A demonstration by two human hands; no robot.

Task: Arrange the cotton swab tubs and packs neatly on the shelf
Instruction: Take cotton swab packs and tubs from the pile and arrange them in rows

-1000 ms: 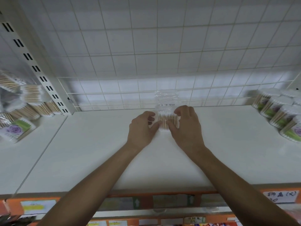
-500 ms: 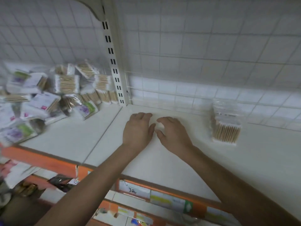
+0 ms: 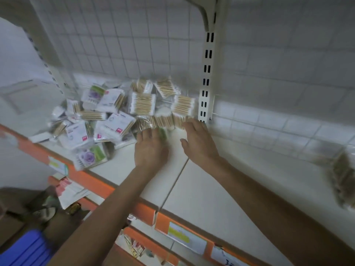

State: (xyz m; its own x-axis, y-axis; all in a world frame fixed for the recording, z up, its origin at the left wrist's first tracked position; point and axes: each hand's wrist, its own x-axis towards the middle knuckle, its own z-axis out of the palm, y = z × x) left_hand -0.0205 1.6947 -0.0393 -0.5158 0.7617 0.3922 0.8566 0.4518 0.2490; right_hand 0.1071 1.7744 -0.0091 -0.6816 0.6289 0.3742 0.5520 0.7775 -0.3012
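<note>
Now reaching pile of packs (image 3: pixel 123 112) at 11 o'clock with left hand (image 3: pixel 151 148) and right hand (image 3: pixel 199 144), fingers (image 3: pixel 193 125) straight, loosely spread, touching its front row, off bare shelf (image 3: pixel 230 169); lone pack (image 3: pixel 343 179) at 3 o'clock.

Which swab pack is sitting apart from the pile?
The clear pack of wooden-stick swabs at the far right of the view, alone on the shelf; the rest lie in the heap left of the slotted upright.

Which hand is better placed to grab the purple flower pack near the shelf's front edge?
Left. The left hand is open and nearer the purple flower pack; the right hand is farther, by the upright post.
</note>
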